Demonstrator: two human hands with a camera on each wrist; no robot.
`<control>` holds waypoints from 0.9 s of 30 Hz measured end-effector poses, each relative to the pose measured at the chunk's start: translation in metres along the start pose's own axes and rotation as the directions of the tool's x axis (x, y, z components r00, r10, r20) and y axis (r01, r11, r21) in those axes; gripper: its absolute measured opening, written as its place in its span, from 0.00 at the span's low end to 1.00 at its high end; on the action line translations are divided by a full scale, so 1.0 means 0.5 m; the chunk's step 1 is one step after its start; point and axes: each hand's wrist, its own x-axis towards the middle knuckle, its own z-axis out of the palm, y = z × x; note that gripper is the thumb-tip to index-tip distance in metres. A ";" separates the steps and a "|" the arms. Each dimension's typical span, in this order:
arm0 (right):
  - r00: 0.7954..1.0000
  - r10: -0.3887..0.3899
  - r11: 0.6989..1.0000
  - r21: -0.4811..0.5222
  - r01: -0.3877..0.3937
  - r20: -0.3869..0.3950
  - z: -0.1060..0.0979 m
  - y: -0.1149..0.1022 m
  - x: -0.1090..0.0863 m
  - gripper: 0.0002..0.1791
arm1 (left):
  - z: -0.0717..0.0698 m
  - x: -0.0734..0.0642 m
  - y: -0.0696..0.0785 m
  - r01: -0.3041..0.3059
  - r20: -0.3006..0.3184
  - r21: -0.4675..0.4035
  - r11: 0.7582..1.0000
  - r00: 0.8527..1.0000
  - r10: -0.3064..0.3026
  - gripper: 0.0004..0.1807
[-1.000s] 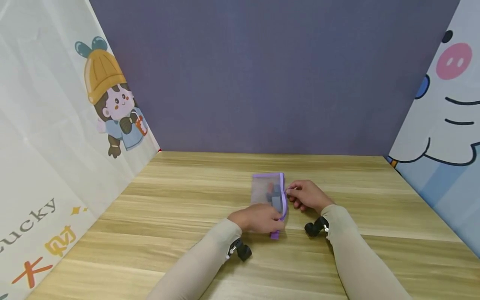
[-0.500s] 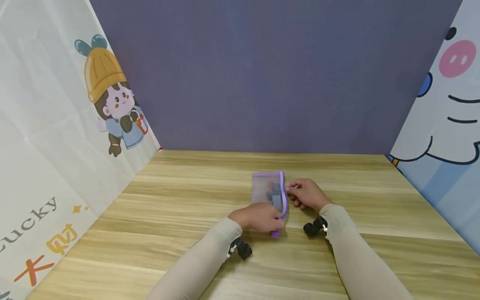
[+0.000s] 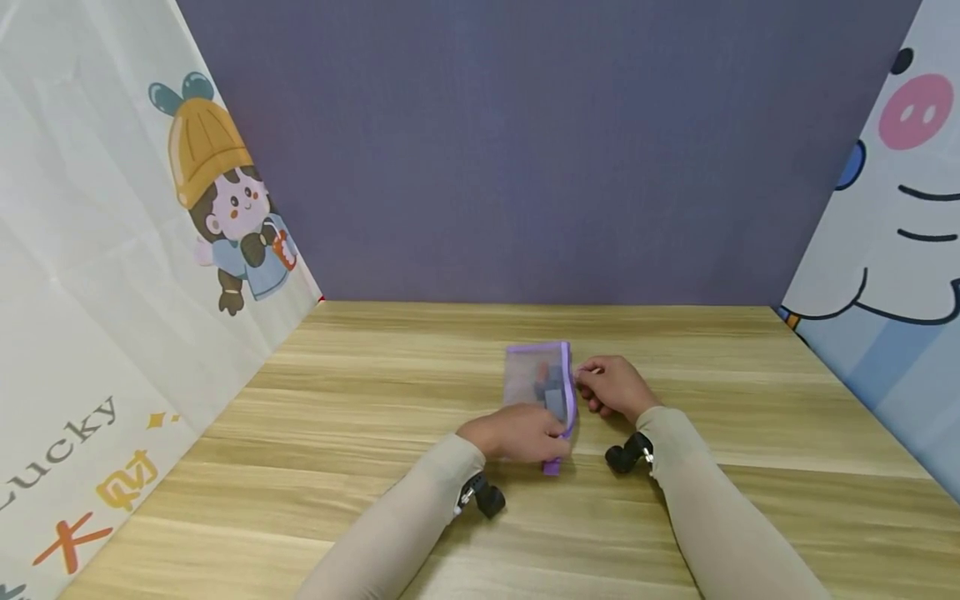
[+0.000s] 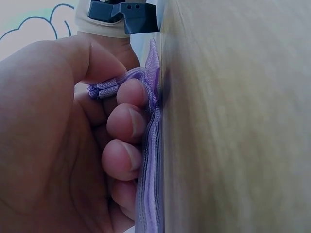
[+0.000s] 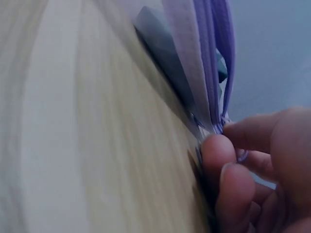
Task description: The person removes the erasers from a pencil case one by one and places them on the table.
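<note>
A see-through mesh zipper pouch (image 3: 521,379) with purple edging lies on the wooden table, its zipper edge (image 3: 567,379) facing right. Grey and reddish items (image 3: 553,400) show through the mesh. My left hand (image 3: 517,433) covers the pouch's near corner; in the left wrist view its thumb and forefinger pinch the purple zipper end (image 4: 108,88), other fingertips against the zipper tape (image 4: 151,170). On the right, my right hand (image 3: 617,388) pinches the zipper's pull cord (image 5: 242,156) partway along that edge. Beyond these fingers, the two zipper tapes (image 5: 206,58) stand apart.
The wood-grain table (image 3: 360,400) spreads around the pouch. A dark blue-grey panel (image 3: 480,150) rises behind it, with cartoon-printed sheets on the left (image 3: 90,250) and right (image 3: 900,275). Small black cameras (image 3: 489,497) are strapped to both wrists.
</note>
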 end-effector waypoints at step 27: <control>1.000 -0.026 1.000 0.013 0.026 -0.018 0.006 0.006 -0.009 0.11 | 0.010 -0.001 -0.005 -0.029 0.010 0.019 0.999 1.000 0.029 0.21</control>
